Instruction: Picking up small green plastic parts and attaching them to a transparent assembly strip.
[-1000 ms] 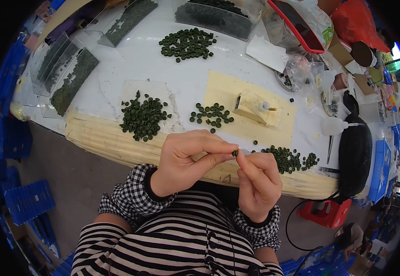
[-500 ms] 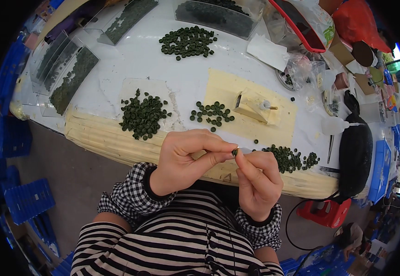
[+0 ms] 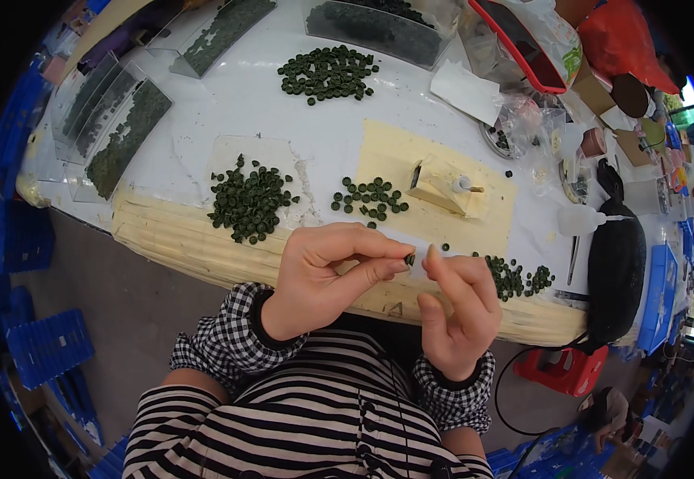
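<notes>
Pinched between the thumb and forefinger of my left hand (image 3: pixel 323 275) is a small dark green button-like piece (image 3: pixel 409 259). My right hand (image 3: pixel 463 315) is just to its right, thumb and forefinger apart, and I see nothing held in it. Beyond my left hand lies a heap of similar green pieces (image 3: pixel 253 201) on a clear sheet. A looser group of green pieces (image 3: pixel 371 196) sits ahead of both hands, and another group (image 3: pixel 515 279) lies past my right hand. Farther off is one more cluster (image 3: pixel 327 73).
A block wrapped in pale tape (image 3: pixel 441 190) stands on a yellow sheet (image 3: pixel 379 148). Clear trays (image 3: pixel 131 132) with green pieces line the far left. A red-cased phone (image 3: pixel 527 48), white tissue (image 3: pixel 467 89), squeeze bottle (image 3: pixel 582 219) and black bag (image 3: pixel 617 263) are on the right.
My right hand has drawn away to the right from the green piece, and its fingers have spread apart. My left hand stays nearly in place, still pinching the piece.
</notes>
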